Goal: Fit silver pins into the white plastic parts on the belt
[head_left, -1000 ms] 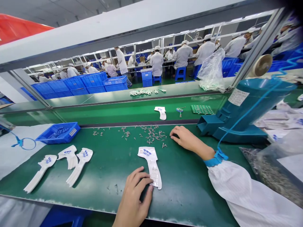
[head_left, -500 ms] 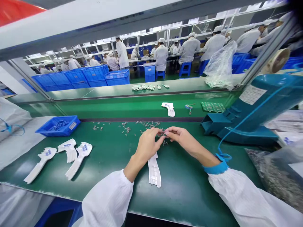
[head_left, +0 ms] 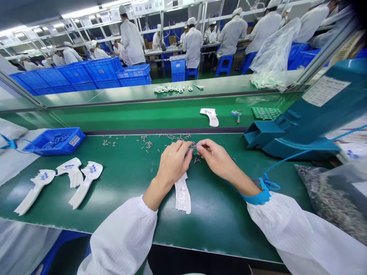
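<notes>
A long green work surface [head_left: 220, 225] ran across the view in front of the hands, and co-workers [head_left: 192, 46] in white gowns and caps sat and stood at benches far beyond it. Past the hands lay a second green belt [head_left: 143, 116], carrying a white plastic shell [head_left: 210, 117] and a green circuit board panel [head_left: 266, 112]. To the right of the hands stood a large teal machine [head_left: 289, 131] with a white label [head_left: 325, 91], its print unreadable, and further right lay a clear bag of dark small parts [head_left: 329, 198]. To the left sat a blue plastic crate [head_left: 56, 147] with a small label, also unreadable, and nearer the surface's front edge lay three more white shells [head_left: 70, 172] with blue marks.

Both hands were low and close together, the left hand [head_left: 173, 164] and right hand [head_left: 219, 157] curled inward with their fingertips meeting among scattered small metal parts [head_left: 149, 144]. Whether they pinched one of these could not be told, because the fingers hid the spot. Just below the left hand lay a long white plastic shell [head_left: 182, 196], its top end tucked under the palm. It looked light, thin and fairly stiff, best taken by its long edges. The metal parts looked tiny and fiddly, needing a careful fingertip pinch.
</notes>
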